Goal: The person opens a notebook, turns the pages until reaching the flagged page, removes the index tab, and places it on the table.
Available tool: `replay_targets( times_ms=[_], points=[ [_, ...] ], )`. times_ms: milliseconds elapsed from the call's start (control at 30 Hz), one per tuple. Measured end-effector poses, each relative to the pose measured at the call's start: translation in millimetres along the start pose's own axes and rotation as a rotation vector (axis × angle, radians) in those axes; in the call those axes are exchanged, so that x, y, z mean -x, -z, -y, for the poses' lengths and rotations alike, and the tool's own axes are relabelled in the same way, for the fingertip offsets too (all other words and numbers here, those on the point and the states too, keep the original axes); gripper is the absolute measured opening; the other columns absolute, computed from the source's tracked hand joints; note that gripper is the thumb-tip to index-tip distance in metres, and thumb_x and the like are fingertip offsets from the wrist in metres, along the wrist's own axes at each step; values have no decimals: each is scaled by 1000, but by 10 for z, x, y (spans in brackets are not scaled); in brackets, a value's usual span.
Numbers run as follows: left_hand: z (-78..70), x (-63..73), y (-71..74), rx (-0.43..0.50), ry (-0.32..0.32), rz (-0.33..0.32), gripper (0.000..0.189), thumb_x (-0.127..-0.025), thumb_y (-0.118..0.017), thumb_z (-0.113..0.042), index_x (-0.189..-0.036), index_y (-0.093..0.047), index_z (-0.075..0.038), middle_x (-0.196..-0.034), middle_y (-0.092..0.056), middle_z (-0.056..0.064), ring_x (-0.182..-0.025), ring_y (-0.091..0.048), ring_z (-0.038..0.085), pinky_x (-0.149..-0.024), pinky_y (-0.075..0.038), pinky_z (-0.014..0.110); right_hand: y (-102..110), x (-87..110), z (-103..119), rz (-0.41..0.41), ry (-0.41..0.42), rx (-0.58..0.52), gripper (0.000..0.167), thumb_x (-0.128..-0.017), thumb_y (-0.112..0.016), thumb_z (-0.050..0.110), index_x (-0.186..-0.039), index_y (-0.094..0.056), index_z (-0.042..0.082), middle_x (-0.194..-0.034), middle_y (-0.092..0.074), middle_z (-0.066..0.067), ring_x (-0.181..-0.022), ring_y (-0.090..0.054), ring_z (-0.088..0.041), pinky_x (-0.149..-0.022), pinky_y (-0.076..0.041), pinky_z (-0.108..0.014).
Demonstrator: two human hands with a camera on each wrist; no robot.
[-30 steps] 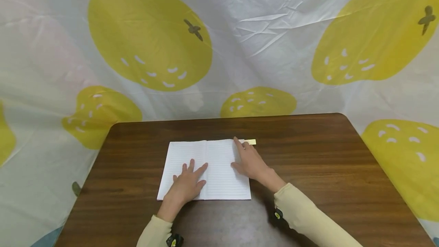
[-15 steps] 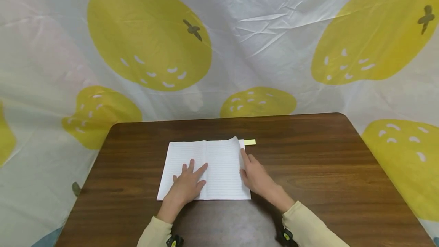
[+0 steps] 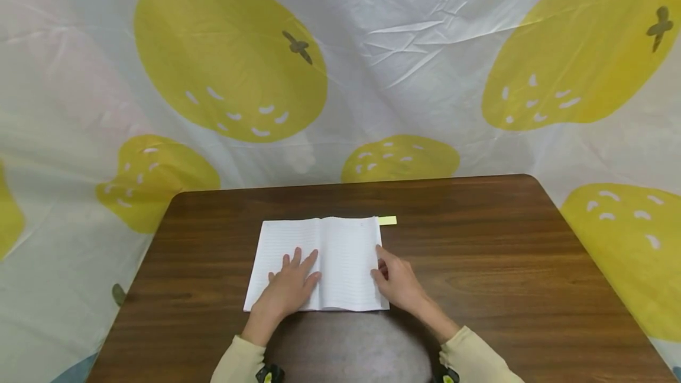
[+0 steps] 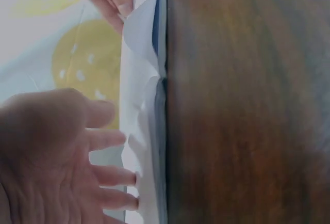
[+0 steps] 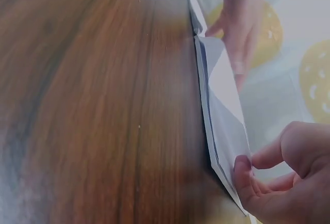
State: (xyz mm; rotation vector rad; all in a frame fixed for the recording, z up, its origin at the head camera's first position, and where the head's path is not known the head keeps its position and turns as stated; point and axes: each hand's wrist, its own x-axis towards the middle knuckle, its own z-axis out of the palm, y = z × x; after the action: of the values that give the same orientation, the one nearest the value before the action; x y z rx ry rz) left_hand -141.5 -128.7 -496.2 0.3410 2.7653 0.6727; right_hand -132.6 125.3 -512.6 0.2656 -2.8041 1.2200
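Observation:
An open notebook with ruled white pages lies on the table in the head view. On its left page rests my left hand, fingers spread, with the fingertips near the centre fold. My right hand is at the right edge, pinching a page between thumb and finger, as the right wrist view shows. That page bows up off the sheets below. In the left wrist view, the fingers of my left hand touch the paper. A pale yellow tab sticks out at the notebook's upper right corner.
The brown wooden table extends on all sides of the notebook. Behind it hangs a white cloth printed with large yellow fruit shapes. Both sleeves are pale yellow, with a dark device at the left wrist.
My right hand has come down from the top right corner along the page's edge and now pinches it. The corner lifted half a second ago lies lower; the page bows instead. My left hand stays.

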Motion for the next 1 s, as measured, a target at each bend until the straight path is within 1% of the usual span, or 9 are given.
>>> replay_targets(
  times_ms=[33,167,300,400,500,600,800,933,1000],
  points=[
    [5,-5,10,22,4,-4,58,-106,-47,-39,-157,-38,-13,-162,-31,27,-147,-28,55,-105,-27,80,-16,-4,5,0,-9,-11,51,-87,-68,-3,-136,-56,-13,-83,-67,-7,-75,-64,-13,-68,-53,-26],
    [5,-33,37,99,35,-25,77,-104,-44,-55,-160,-28,-5,-162,-33,24,-148,-29,53,-109,-26,77,-83,-33,49,-2,-18,-35,51,-86,-69,-1,-135,-57,-11,-83,-65,-3,-72,-59,-8,-68,-50,-23],
    [-13,-66,42,120,82,-36,99,-95,-47,-71,-162,-19,-3,-160,-35,26,-146,-34,52,-110,-30,73,-160,-70,120,-6,-5,-62,51,-86,-70,0,-135,-58,-10,-82,-63,0,-69,-55,-3,-67,-48,-20],
    [-32,-85,57,117,100,-41,108,-90,-50,-78,-162,-17,-4,-157,-39,29,-142,-41,52,-107,-37,70,-214,-98,176,-24,22,-105,51,-86,-71,0,-135,-59,-7,-82,-64,-1,-69,-57,-3,-66,-50,-20],
    [-52,-98,86,115,99,-46,114,-86,-54,-80,-162,-18,-4,-153,-44,31,-134,-50,51,-102,-45,64,-255,-121,227,-39,40,-170,52,-86,-73,0,-135,-59,-4,-83,-67,-4,-69,-63,-6,-65,-52,-19],
    [-59,-110,106,107,96,-49,120,-81,-59,-81,-162,-16,-3,-148,-48,33,-128,-57,47,-97,-51,57,-287,-153,282,-42,35,-225,50,-86,-73,0,-134,-60,0,-83,-71,-5,-69,-66,-9,-64,-51,-18],
    [-41,-115,107,89,77,-61,133,-73,-66,-83,-162,-8,-3,-140,-55,35,-122,-61,45,-93,-53,54,-331,-235,374,-10,53,-262,36,-88,-72,1,-123,-64,2,-83,-76,-7,-66,-65,-5,-60,-48,-18],
    [-14,-115,103,102,41,-82,136,-71,-74,-77,-162,-6,-2,-139,-56,34,-120,-62,44,-92,-54,53,-349,-284,425,45,59,-276,24,-90,-72,3,-113,-66,3,-82,-78,-7,-66,-64,-3,-61,-48,-18],
    [-4,-118,102,111,18,-98,136,-71,-78,-73,-161,-6,-1,-139,-56,34,-120,-63,43,-93,-53,53,-357,-304,445,70,56,-282,21,-90,-72,4,-110,-66,3,-82,-78,-7,-67,-65,-3,-63,-48,-17]
  ],
)
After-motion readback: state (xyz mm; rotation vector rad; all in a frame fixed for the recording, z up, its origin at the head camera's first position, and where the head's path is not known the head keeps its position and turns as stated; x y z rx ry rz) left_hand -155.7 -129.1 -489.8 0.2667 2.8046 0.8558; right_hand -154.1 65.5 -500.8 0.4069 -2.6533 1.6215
